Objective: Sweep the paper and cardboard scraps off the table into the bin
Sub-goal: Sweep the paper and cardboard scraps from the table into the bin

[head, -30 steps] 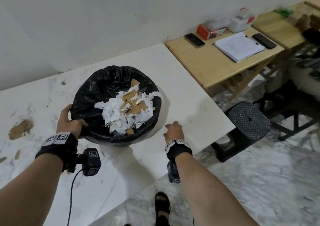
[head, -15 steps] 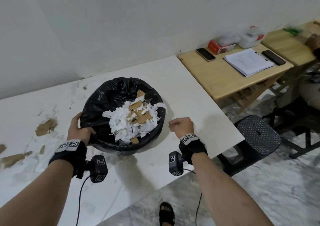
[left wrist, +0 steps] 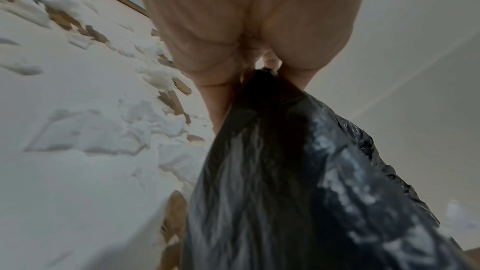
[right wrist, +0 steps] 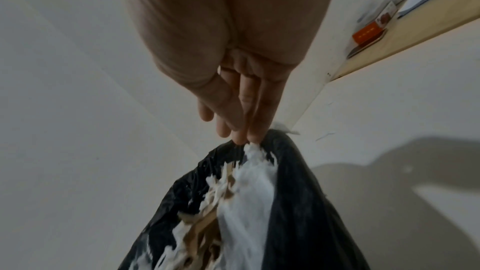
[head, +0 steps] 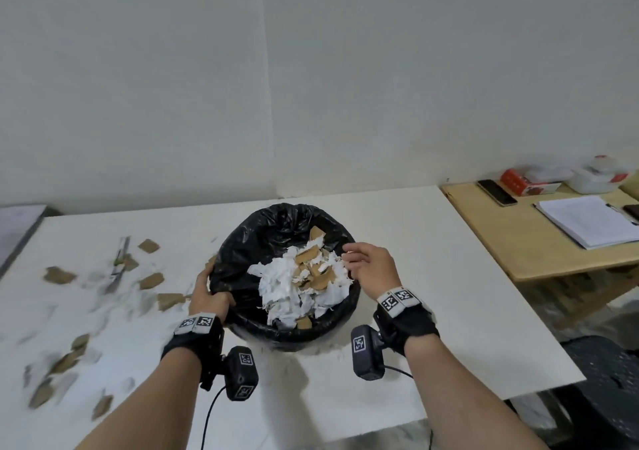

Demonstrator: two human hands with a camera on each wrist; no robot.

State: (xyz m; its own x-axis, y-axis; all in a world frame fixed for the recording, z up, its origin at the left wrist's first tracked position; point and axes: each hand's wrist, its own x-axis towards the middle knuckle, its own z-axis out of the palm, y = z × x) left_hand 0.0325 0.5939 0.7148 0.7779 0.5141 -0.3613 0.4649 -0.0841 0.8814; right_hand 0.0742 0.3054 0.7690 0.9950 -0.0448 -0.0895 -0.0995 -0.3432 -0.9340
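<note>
A round bin with a black liner stands on the white table, heaped with white paper and brown cardboard scraps. My left hand grips the bin's left rim, and the left wrist view shows the liner pinched in that hand. My right hand hovers at the right rim. In the right wrist view its fingers are straight, tips touching the liner edge beside the scraps. More loose scraps lie strewn over the table's left half, also seen in the left wrist view.
A wooden table adjoins on the right, carrying a phone, a paper pad and a red box. A black stool stands on the floor at the lower right. A thin grey strip lies among the left scraps.
My right hand has lifted off the table and moved up to the bin's right rim. The head view has swung left, showing more scraps. My left hand keeps its hold.
</note>
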